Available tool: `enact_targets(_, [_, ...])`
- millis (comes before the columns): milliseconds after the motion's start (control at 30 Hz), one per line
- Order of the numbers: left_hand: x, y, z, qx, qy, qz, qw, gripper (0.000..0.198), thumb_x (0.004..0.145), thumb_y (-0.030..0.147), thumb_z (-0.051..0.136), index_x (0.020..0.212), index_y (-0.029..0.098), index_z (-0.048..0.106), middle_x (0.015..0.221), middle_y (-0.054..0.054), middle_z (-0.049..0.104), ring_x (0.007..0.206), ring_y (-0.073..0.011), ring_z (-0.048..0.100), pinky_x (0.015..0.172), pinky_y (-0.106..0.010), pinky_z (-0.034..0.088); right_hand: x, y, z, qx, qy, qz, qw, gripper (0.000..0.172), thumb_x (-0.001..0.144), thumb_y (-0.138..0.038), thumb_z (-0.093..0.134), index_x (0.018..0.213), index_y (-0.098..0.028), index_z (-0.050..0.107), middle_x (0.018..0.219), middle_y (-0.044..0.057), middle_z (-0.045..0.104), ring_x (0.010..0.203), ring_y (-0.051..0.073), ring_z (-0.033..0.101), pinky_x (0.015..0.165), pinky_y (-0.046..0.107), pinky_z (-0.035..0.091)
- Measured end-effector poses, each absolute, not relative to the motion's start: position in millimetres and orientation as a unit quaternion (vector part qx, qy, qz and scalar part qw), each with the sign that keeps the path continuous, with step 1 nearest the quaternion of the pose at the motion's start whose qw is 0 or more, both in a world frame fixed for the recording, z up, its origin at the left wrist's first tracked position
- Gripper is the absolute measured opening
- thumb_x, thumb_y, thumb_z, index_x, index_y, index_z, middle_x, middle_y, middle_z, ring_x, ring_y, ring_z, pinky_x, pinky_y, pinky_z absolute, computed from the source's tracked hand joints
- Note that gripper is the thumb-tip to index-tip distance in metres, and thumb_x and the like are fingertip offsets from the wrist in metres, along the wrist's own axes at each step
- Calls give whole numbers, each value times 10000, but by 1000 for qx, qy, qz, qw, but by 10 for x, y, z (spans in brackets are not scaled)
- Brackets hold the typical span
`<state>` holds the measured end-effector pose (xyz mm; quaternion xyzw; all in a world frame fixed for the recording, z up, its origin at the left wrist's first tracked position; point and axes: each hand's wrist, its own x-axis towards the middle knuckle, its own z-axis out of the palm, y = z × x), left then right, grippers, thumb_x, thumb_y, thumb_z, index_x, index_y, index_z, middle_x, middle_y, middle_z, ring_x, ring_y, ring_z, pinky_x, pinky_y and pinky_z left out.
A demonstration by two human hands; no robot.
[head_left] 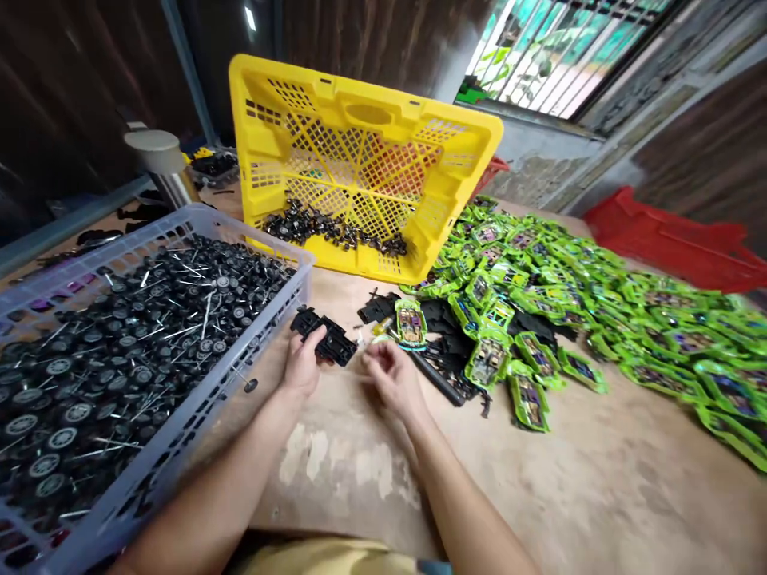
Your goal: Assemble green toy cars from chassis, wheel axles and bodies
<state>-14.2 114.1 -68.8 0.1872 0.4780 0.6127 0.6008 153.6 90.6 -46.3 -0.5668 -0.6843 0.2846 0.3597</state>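
Observation:
My left hand (303,363) grips a black plastic toy car chassis (327,335), thumb on its top face, held a little above the wooden table. Just right of it, my right hand (389,371) has its fingers curled together near a small pale piece; what they hold, if anything, is too small to make out. Beyond the right fingertips lies a small yellow part (382,327). A green toy car body (411,325) rests right behind that hand, among more black chassis (447,351). A dark rod-like tool (440,382) lies beside my right wrist.
A translucent crate (303,267) full of black wheels on metal axles stands at left. A yellow basket (365,112) tipped on its side holds small dark parts (335,228). Green car bodies (557,271) spread across the right. Behind are a steel tumbler (168,172) and a red crate (677,239).

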Motion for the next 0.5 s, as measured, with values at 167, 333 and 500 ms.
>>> enact_targets(167, [-78,1090,-683,251,508,583,582,431,574,429,782,849,143,613,674,7,666,471,-110,589,370,-176,412,2058,238,-464,-536,-783,221,226,237,852,-116,499,1043,-196,614,1017,88,568,929,203,590,842,334,504])
enact_targets(333, [-6,941,-611,316,520,552,571,455,589,462,785,846,128,612,660,-8,681,439,-111,586,352,-173,411,2233,168,-254,-564,-757,203,258,267,928,-207,489,1178,-201,583,1080,100,561,957,204,595,874,342,511])
enact_targets(500, [-45,793,-504,384,526,524,549,436,645,483,765,828,107,641,676,-35,697,479,-125,616,385,-181,455,2146,-41,-219,-531,-792,207,221,327,876,-325,627,1180,-207,604,1104,110,550,1003,234,568,898,384,504])
